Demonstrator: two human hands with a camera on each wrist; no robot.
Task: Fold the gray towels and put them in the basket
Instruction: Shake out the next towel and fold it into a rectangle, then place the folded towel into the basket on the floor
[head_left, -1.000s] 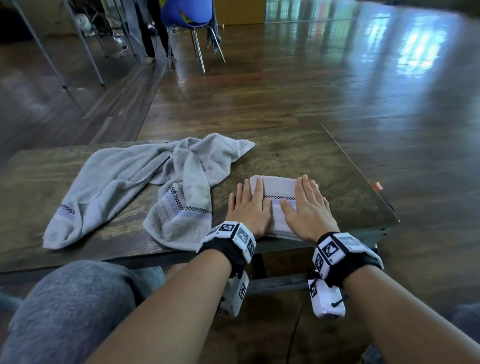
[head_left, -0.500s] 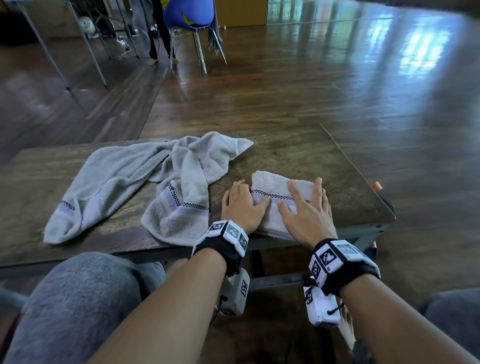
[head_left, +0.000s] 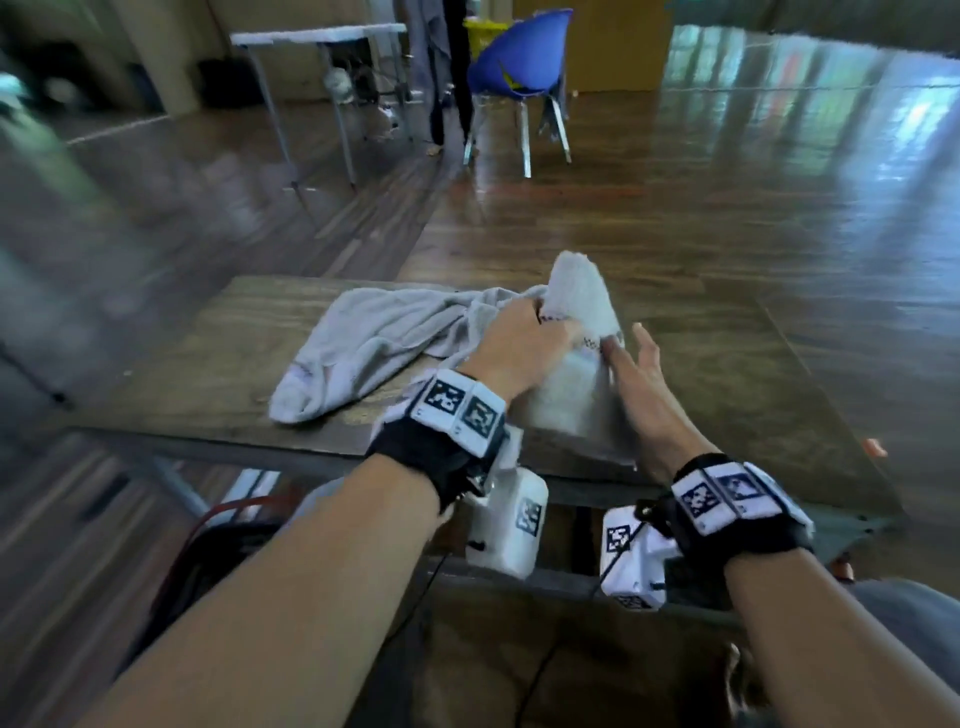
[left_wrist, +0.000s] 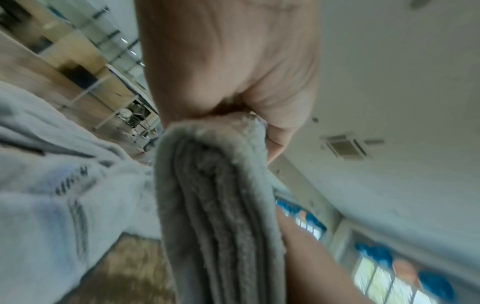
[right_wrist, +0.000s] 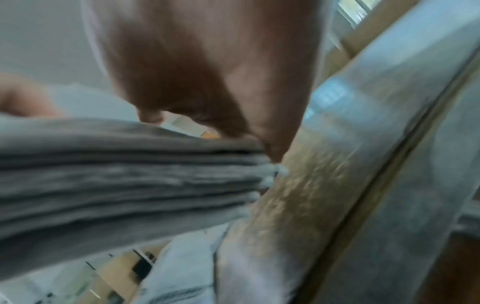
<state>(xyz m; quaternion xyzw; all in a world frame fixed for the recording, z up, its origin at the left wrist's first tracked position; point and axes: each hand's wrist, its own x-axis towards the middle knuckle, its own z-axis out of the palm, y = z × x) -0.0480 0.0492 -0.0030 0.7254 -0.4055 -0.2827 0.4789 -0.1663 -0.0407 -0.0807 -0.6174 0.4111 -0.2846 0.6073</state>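
folded towel (head_left: 574, 332) stands on edge, long axis pointing away, left hand (head_left: 519, 345) clamped on it, right hand (head_left: 636, 364) flat-fingered alongside, basket unseen.

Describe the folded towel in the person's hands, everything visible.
The folded towel is light gray terry cloth with a dark checkered band, folded into a thick stack of layers. It is tipped up on edge above the wooden table. The left hand grips it; the right hand touches its other side with straight fingers.
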